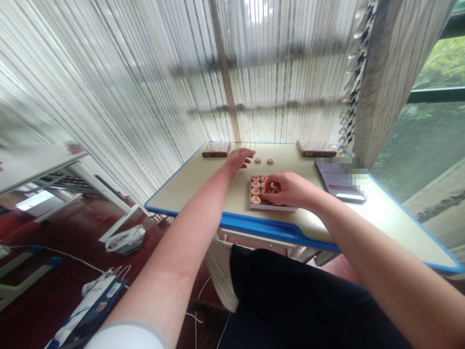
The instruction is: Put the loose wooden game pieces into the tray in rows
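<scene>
A shallow box [273,207] near the front edge of the desk holds several round wooden Chinese chess pieces with red characters; one such piece [255,199] sits in its near left corner. My right hand [288,186] is over the box, fingers curled down and closed on a Chinese chess piece [266,193] there. The hand hides part of the box's right side. Farther back, my left hand [240,159] is open, its fingers stretched to the right. Just beyond its fingertips lie two loose pieces, a left one [257,160] and a right one [270,161].
Two flat boxes stand along the back: a left box [216,149] and a right box [316,148]. A dark tablet-like device [339,180] lies on the right of the blue-edged desk [189,186]. String curtains [276,87] hang behind; bags [125,240] are on the floor.
</scene>
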Available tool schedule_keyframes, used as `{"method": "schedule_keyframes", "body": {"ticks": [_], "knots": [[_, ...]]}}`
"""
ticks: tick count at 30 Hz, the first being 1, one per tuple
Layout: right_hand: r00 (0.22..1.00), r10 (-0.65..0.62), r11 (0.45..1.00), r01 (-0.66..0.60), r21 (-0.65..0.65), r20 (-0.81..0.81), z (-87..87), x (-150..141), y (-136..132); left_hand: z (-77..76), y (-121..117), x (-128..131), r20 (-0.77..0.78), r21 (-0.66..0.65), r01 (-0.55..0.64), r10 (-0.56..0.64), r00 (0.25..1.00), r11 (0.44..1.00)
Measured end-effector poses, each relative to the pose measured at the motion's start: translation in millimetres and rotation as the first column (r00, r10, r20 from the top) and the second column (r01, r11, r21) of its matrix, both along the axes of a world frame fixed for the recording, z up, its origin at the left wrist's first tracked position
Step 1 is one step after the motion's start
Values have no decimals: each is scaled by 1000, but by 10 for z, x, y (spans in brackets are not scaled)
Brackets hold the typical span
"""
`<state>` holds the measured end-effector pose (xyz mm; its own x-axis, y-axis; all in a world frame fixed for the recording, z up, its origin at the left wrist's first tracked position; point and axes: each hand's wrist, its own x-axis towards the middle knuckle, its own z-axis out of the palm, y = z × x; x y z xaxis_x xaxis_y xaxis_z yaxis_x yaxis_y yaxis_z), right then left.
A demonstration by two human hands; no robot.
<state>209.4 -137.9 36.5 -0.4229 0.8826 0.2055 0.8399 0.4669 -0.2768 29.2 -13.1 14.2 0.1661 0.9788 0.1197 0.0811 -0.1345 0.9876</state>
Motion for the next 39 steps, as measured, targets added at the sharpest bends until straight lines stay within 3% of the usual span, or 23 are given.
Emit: {"method": "schedule_keyframes", "body": {"ticks": [9, 13, 16, 19, 21, 28, 32, 35, 39], "knots": [[999, 17, 999, -18, -33, -36, 30, -7, -25, -3, -5, 0, -81, 38, -24, 27, 996, 999], [995, -22, 1000, 21, -9, -98, 43, 40, -1, -71, 49, 3, -365, 303, -62, 176, 914, 951], [981, -91, 990, 107, 88, -170, 6, 101, 85, -132, 102, 20, -567, 441, 87, 202, 799, 893], [963, -162, 961, 204, 186, -216, -73, 169, 211, -171, 139, 36, -698, 384, 258, 96, 710, 887], [955, -188, 945, 240, 224, -229, -136, 215, 297, -182, 149, 40, -742, 329, 302, 47, 669, 895], [949, -199, 934, 260, 247, -246, -315, 303, 511, -161, 123, 41, -734, 455, 154, 271, 623, 877], [941, -182, 932, 258, 255, -287, -342, 311, 553, -149, 105, 31, -803, 421, 254, 227, 551, 871], [934, -180, 925, 267, 270, -309, -346, 335, 564, -146, 80, 9, -798, 396, 242, 202, 568, 886], [924, -194, 923, 286, 258, -331, -374, 388, 598, -147, 53, -4, -721, 394, 176, 185, 668, 902]]}}
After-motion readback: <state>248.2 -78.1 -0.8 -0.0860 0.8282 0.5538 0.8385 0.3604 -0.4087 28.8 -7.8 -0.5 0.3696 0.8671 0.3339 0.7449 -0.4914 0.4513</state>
